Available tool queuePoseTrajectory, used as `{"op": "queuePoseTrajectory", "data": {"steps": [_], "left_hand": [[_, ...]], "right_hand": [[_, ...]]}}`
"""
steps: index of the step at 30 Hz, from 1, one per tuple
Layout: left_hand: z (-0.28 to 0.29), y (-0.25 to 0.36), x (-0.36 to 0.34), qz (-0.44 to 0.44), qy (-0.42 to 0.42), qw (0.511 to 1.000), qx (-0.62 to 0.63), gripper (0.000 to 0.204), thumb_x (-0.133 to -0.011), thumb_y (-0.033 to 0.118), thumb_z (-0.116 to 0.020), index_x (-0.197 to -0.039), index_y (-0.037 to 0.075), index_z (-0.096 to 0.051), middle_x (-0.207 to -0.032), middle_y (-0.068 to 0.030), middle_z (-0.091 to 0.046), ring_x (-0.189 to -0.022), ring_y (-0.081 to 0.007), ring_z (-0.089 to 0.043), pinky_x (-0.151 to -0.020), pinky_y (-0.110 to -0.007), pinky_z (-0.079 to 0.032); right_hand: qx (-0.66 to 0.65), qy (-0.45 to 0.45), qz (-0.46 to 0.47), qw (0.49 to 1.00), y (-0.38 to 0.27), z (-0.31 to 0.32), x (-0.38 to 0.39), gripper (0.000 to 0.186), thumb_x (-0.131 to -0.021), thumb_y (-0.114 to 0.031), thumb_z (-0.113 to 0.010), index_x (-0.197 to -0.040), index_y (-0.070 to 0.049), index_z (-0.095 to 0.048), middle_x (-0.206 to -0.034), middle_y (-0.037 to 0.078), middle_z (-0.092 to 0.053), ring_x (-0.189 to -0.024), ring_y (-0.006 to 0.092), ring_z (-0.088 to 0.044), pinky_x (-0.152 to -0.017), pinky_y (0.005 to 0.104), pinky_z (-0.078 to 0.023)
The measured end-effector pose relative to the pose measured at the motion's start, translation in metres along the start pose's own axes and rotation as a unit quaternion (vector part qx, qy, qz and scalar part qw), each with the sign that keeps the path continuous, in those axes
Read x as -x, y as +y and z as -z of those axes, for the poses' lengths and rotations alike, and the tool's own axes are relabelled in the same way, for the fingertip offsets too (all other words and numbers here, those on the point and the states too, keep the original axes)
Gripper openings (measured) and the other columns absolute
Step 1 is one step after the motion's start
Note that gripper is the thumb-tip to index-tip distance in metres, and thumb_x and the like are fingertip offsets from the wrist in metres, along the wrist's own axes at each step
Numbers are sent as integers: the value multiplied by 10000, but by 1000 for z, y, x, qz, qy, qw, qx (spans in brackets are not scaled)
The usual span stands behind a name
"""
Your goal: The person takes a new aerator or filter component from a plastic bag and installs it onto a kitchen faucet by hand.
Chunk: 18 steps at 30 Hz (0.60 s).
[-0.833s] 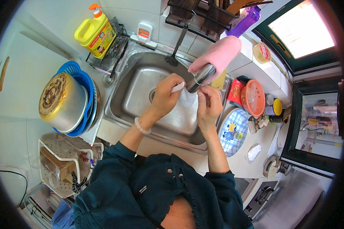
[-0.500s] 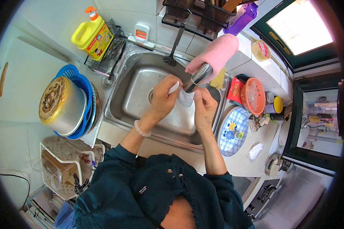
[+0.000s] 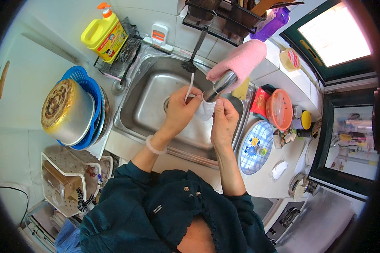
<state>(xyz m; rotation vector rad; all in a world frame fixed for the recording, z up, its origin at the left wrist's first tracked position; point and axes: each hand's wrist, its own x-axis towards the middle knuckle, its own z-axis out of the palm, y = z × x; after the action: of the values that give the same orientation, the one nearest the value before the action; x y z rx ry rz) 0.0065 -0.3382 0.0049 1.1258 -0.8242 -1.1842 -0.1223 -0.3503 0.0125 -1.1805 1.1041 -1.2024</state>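
A white cloth piece (image 3: 205, 110), perhaps a small fabric sleeve, surrounds the lower end of the metal faucet spout (image 3: 218, 86). On its left side my left hand (image 3: 182, 110) is closed, pinching a narrow white strip (image 3: 191, 86) that stands up from the fingers. Whether strip and cloth are one piece, I cannot tell. My right hand (image 3: 224, 120) pinches the cloth's right edge between thumb and fingers. Draped over the upper faucet is a pink towel (image 3: 242, 59). Both hands hover above the steel sink (image 3: 150, 111).
A black brush (image 3: 194, 52) hangs over the sink's back edge. Left stand an upturned pot (image 3: 67, 111) in a blue basket (image 3: 98, 122) and a yellow pump bottle (image 3: 105, 38). Right lie an oval checked plate (image 3: 249, 162), an orange basket (image 3: 278, 109) and a yellow sponge (image 3: 240, 90).
The white strip at my left hand now points upward and shows more length. The white cloth sits more closely around the spout's end. My view has shifted slightly.
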Motion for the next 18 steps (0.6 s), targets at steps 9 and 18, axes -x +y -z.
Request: {"op": "queuePoseTrajectory", "data": {"steps": [9, 18], "left_hand": [[-1, 7, 7, -30, -13, 999, -18, 120, -839, 33, -629, -943, -24, -644, -729, 23, -576, -610, -21, -457, -521, -181, -342], [4, 5, -3, 113, -17, 978, 172, 156, -858, 85, -628, -955, -31, -662, -622, 17, -523, -474, -46, -391, -422, -201, -276]], "right_hand": [[-28, -6, -4, 1000, 14, 5, -2, 216, -954, -169, -521, -1018, 12, -620, -865, -23, -590, -779, 62, -469, -707, 213, -382], [-66, -36, 7, 997, 16, 8, -5, 206, -956, -185, -529, -1005, -5, -615, -829, -53, -525, -698, 37, -384, -595, 193, -311]]}}
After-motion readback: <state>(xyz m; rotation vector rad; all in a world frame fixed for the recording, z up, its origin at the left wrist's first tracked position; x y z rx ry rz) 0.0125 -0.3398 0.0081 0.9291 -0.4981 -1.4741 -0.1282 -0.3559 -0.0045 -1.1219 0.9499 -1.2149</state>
